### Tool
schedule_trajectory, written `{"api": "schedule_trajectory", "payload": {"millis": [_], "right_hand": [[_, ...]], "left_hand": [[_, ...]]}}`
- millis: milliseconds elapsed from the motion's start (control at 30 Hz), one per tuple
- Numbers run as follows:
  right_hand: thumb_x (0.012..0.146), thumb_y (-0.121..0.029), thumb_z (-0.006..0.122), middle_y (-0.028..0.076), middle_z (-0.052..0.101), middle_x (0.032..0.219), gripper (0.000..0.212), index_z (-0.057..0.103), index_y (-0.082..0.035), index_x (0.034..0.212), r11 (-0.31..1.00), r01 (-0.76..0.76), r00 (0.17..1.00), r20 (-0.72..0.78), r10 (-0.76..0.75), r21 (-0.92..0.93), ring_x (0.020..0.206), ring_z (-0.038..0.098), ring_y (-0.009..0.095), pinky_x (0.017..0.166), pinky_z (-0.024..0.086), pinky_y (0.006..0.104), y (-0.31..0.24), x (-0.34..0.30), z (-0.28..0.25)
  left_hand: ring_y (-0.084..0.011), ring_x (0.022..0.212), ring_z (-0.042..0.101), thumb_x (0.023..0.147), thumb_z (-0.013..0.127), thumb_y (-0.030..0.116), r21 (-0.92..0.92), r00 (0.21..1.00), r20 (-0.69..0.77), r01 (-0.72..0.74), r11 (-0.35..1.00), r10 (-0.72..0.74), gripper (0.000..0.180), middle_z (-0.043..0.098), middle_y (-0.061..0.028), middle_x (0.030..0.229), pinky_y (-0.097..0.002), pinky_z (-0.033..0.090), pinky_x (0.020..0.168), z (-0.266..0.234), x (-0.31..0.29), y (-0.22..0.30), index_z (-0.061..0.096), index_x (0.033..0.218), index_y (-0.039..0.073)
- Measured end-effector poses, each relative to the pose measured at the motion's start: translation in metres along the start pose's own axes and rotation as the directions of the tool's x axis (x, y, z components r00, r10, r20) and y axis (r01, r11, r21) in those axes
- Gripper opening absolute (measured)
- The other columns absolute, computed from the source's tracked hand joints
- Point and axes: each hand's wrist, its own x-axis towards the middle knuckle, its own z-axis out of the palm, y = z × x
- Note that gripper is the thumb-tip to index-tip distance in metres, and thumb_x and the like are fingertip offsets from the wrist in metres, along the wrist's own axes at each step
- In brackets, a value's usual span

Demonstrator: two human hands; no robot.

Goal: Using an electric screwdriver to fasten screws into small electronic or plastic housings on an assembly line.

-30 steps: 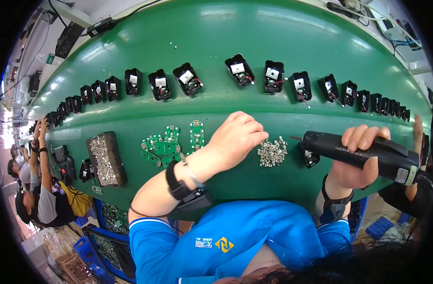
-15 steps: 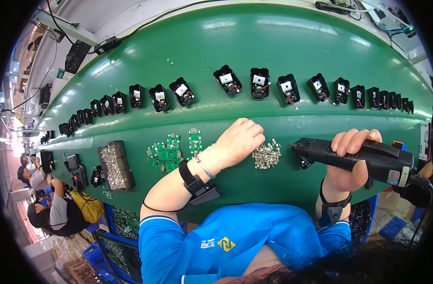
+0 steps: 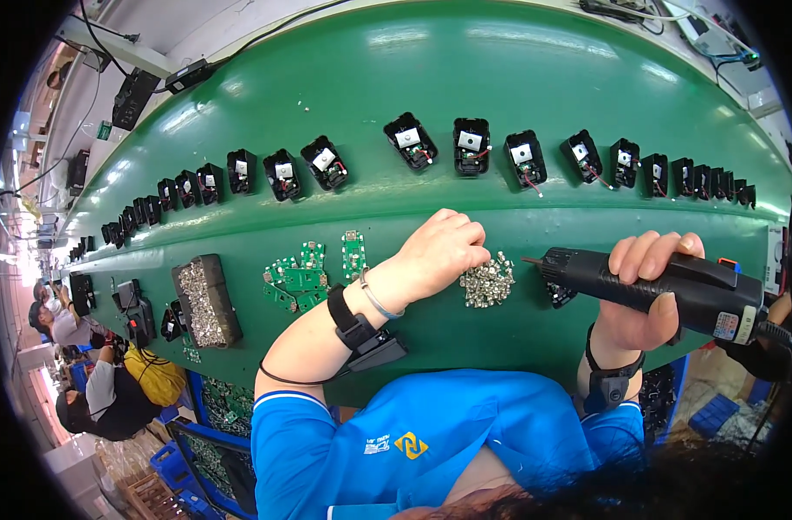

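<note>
My right hand [image 3: 643,286] is wrapped round a black electric screwdriver [image 3: 699,288], its bit pointing left toward a heap of small silvery metal parts [image 3: 487,282] on the green bench. At the upper left edge of that heap is my left hand [image 3: 444,251], fingers curled together and turned down; whatever they pinch is hidden. Green circuit boards [image 3: 296,282] lie in a loose group left of my left hand, one board [image 3: 353,254] standing a little apart. Partly covered by the screwdriver is a small black housing [image 3: 559,293].
A curved row of open black housings [image 3: 471,147] with metal plates and wires runs across the green bench [image 3: 500,78]. On the left stands a dark tray [image 3: 225,299] of small metal parts. Blue crates with boards sit below the bench edge; other people work at far left.
The curled left hand has shifted slightly at the heap's edge. My right hand still holds the screwdriver in nearly the same place. The whole view has moved a little.
</note>
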Motion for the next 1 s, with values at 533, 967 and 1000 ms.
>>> {"api": "schedule_trajectory", "payload": {"millis": [533,967,1000], "right_hand": [[0.07,-0.022,0.056,0.003,0.041,0.072,0.041,0.036,-0.004,0.102,0.982,0.025,1.0,-0.015,-0.023,0.188,0.059,0.04,0.012,0.054,0.035,0.0245,-0.005,0.008,0.015],[0.07,-0.021,0.058,0.003,0.04,0.071,0.042,0.036,-0.004,0.101,0.963,0.061,0.998,-0.031,-0.055,0.262,0.059,0.04,0.012,0.053,0.034,0.0241,-0.007,0.012,0.025],[0.07,-0.021,0.058,0.003,0.04,0.071,0.042,0.036,-0.004,0.101,0.964,0.062,0.998,-0.03,-0.056,0.258,0.059,0.04,0.012,0.053,0.034,0.0241,-0.007,0.013,0.025]], "left_hand": [[-0.0123,0.071,0.052,0.079,0.053,0.007,-0.907,0.832,0.122,0.315,0.28,-0.542,0.014,0.056,-0.0063,0.076,-0.0244,0.043,0.064,-0.013,-0.006,0.033,0.057,0.091,0.002],[-0.0135,0.065,0.05,0.082,0.051,0.015,-0.921,0.833,0.211,-0.005,-0.389,-0.511,0.016,0.053,-0.0054,0.07,-0.028,0.043,0.067,-0.007,-0.003,0.046,0.055,0.089,0.002],[-0.0133,0.065,0.05,0.082,0.05,0.016,-0.925,0.831,0.214,0.004,-0.379,-0.514,0.016,0.053,-0.0052,0.07,-0.0279,0.043,0.067,-0.007,-0.001,0.047,0.055,0.089,0.002]]}}
